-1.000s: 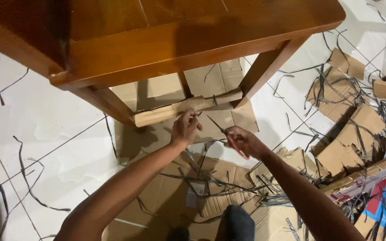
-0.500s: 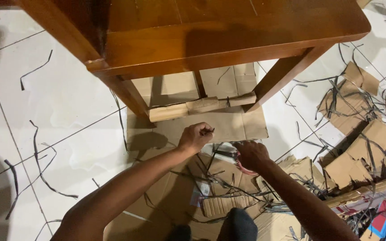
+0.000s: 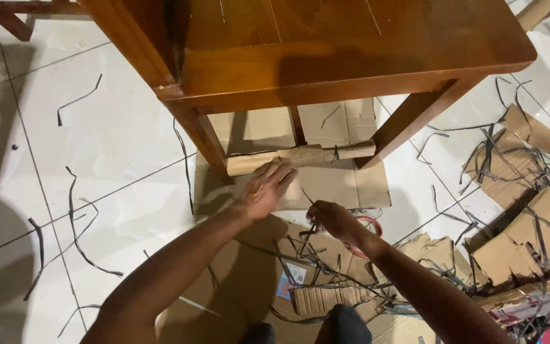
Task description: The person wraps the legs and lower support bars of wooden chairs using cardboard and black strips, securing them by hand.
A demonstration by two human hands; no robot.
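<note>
A cardboard-wrapped rail [image 3: 300,157] spans the wooden desk's [image 3: 326,44] front legs, tied with dark strips; its far side is hidden. The left hand [image 3: 265,186] rests on it, fingers [image 3: 281,173] spread flat. The right hand [image 3: 333,222] sits lower over flat cardboard [image 3: 338,185] on the floor, fingers curled among black strips [image 3: 310,232]; what they pinch is unclear. Red-handled scissors [image 3: 369,224] peek out behind it.
</note>
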